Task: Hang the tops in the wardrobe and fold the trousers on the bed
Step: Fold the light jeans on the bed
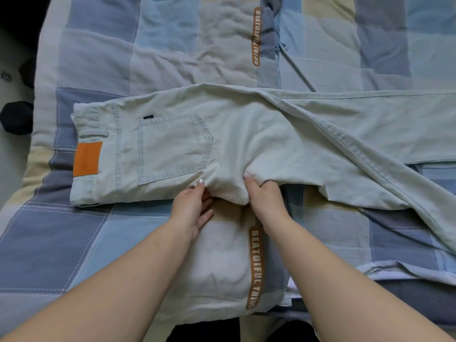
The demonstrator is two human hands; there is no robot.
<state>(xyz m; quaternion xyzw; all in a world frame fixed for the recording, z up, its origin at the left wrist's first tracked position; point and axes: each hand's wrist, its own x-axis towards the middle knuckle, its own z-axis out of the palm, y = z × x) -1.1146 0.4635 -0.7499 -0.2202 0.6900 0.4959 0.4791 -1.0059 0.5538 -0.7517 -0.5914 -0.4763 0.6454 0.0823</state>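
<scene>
Pale grey-green trousers (246,134) lie across the bed, folded lengthwise, back pocket up. Their waistband with an orange patch (87,159) is at the left, and the legs run off the right edge, one leg splayed toward the lower right. My left hand (195,206) and my right hand (265,197) sit close together at the near edge of the crotch. Each pinches the bulging crotch fabric between fingers and thumb. No tops or wardrobe are in view.
The bed carries a checked blue, grey and cream quilt (61,243) with an orange "BEAUTIFUL THING" stripe (256,265). The bed's left edge and a dark object (16,117) on the floor show at the left. A loose fold of quilt (407,270) lies at the lower right.
</scene>
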